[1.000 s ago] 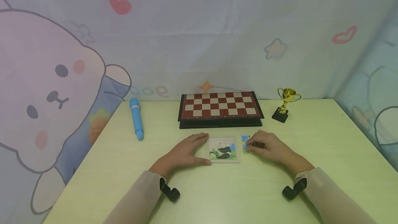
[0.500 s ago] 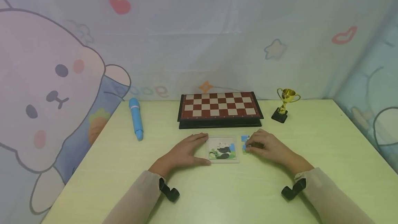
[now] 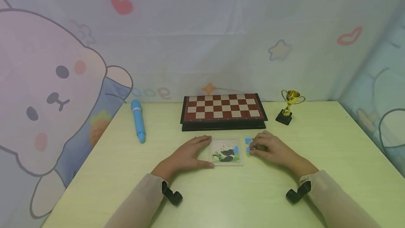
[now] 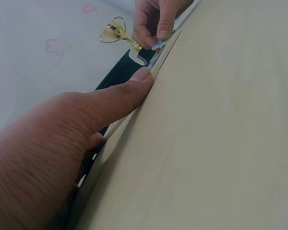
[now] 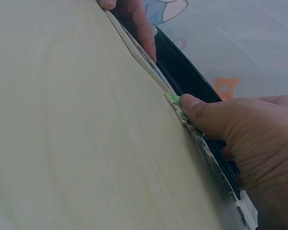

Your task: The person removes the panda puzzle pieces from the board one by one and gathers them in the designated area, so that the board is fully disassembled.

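At the lower middle of the head view, a small puzzle board [image 3: 226,152] lies flat on the pale green surface [image 3: 221,192]. The left hand [image 3: 186,156] rests against the board's left edge, fingers straight and thumb pressed to the near corner. Just right of the board, the right hand [image 3: 272,149] pinches a puzzle piece [image 3: 250,151] between thumb and fingers; another blue piece [image 3: 249,140] lies just above it. Further up the frame sit a chessboard [image 3: 223,111], a gold trophy [image 3: 289,106] and a blue pen [image 3: 138,120].
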Available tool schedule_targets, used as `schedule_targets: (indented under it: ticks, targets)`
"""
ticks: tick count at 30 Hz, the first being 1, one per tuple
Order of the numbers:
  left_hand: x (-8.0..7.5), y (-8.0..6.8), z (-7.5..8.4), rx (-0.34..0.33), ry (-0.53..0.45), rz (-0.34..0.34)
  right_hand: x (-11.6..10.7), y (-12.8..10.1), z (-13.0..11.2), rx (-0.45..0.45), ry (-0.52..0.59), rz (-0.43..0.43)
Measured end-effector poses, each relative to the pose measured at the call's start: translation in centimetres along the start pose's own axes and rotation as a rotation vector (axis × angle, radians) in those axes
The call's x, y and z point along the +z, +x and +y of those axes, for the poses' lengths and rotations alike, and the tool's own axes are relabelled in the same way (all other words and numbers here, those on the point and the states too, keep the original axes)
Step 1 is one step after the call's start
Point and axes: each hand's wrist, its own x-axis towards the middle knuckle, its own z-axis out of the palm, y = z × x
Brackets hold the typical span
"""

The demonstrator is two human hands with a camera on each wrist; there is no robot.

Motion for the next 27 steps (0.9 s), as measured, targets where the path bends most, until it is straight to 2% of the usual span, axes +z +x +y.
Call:
schedule_targets:
  ticks: [27]
  targets:
    - [0.0,-0.02,0.01,0.007,0.025,0.006,0.09,-0.08,-0.42,0.04,-0.004,-0.018]
